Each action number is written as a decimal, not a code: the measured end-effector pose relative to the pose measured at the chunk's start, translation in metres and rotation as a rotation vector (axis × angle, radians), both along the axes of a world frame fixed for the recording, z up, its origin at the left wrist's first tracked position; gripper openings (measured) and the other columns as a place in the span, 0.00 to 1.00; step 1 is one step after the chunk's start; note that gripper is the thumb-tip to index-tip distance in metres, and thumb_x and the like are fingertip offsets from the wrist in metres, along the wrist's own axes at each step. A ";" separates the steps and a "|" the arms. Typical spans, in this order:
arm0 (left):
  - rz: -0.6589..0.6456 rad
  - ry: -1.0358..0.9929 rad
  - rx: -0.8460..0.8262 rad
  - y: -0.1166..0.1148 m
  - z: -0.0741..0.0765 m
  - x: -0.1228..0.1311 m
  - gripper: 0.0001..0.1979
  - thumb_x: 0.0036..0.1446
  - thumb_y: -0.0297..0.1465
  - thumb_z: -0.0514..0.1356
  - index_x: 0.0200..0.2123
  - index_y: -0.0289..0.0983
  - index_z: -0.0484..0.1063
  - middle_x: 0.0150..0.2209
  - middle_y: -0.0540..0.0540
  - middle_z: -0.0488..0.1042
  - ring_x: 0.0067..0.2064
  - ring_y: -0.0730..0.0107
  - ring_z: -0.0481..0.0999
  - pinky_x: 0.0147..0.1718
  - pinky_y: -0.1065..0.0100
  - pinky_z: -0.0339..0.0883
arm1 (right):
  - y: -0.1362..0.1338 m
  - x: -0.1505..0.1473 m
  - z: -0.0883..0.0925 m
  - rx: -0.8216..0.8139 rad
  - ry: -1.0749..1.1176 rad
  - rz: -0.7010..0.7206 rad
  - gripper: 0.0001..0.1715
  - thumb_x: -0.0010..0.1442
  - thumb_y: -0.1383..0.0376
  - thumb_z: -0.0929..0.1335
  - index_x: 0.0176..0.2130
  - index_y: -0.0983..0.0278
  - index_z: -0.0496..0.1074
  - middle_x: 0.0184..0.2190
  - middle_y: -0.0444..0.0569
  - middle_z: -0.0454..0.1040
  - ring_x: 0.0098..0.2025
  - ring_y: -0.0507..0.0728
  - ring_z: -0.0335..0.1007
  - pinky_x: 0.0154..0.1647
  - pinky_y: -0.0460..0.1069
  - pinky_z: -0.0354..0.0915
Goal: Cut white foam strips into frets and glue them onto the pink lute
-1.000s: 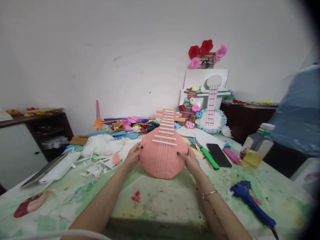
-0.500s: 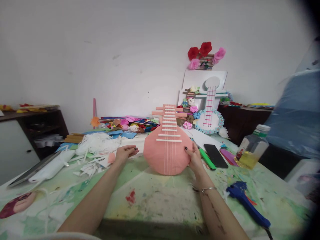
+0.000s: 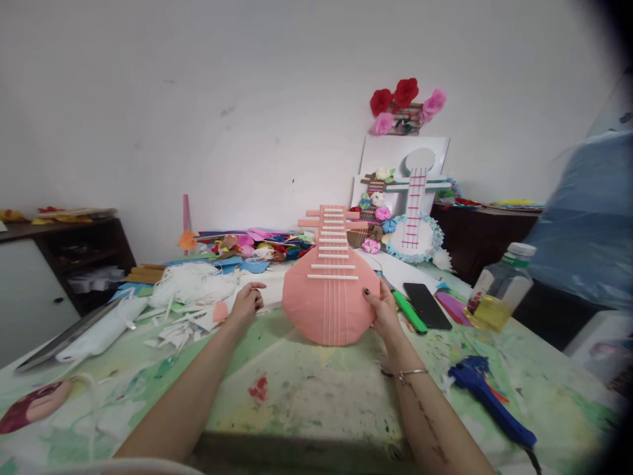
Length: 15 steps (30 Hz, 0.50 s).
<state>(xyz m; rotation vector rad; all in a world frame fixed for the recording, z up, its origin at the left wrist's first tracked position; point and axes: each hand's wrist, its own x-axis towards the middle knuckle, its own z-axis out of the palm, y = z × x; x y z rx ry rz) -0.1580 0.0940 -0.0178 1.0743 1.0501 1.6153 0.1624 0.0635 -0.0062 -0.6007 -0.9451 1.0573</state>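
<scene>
A pink paper model of a lute (image 3: 301,300) stands upright on the table in front of me, with white bars across its neck and body and thin white strings running down. My right hand (image 3: 386,313) grips its right edge, thumb on the front face and the fingers mostly hidden behind. To the left of the lute, my left hand (image 3: 247,302) is apart from it and holds nothing. Its index finger points toward the lute while the other fingers bend in.
Right of the lute lie a green utility knife (image 3: 409,312), a black phone (image 3: 427,305), a blue glue gun (image 3: 492,399) and a bottle of yellow liquid (image 3: 500,290). White paper scraps (image 3: 182,330) and tangled white string (image 3: 185,284) lie left. A white model lute (image 3: 414,218) leans behind.
My left hand has drawn slightly back, its fingers going from stretched out to partly curled with the index pointing. My right hand keeps its hold on the lute, which has hardly moved.
</scene>
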 end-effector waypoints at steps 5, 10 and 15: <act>-0.023 0.050 0.000 -0.004 0.001 0.000 0.09 0.41 0.27 0.54 0.31 0.33 0.66 0.13 0.61 0.53 0.13 0.82 0.51 0.16 0.76 0.43 | -0.001 -0.001 0.001 -0.009 -0.003 0.002 0.29 0.42 0.65 0.74 0.45 0.58 0.68 0.39 0.45 0.77 0.33 0.54 0.73 0.32 0.48 0.70; -0.045 0.121 -0.013 -0.005 0.000 0.001 0.10 0.43 0.34 0.59 0.28 0.33 0.66 0.12 0.60 0.55 0.14 0.81 0.55 0.16 0.75 0.45 | -0.003 -0.002 0.003 -0.010 -0.004 0.007 0.28 0.42 0.65 0.74 0.45 0.58 0.68 0.39 0.44 0.77 0.33 0.54 0.73 0.32 0.48 0.70; -0.045 0.194 -0.061 -0.006 -0.002 0.000 0.14 0.38 0.36 0.62 0.28 0.33 0.67 0.15 0.52 0.68 0.18 0.74 0.68 0.19 0.74 0.55 | -0.004 -0.002 0.004 -0.006 0.003 0.005 0.28 0.42 0.66 0.74 0.44 0.58 0.68 0.38 0.43 0.77 0.33 0.54 0.73 0.33 0.47 0.70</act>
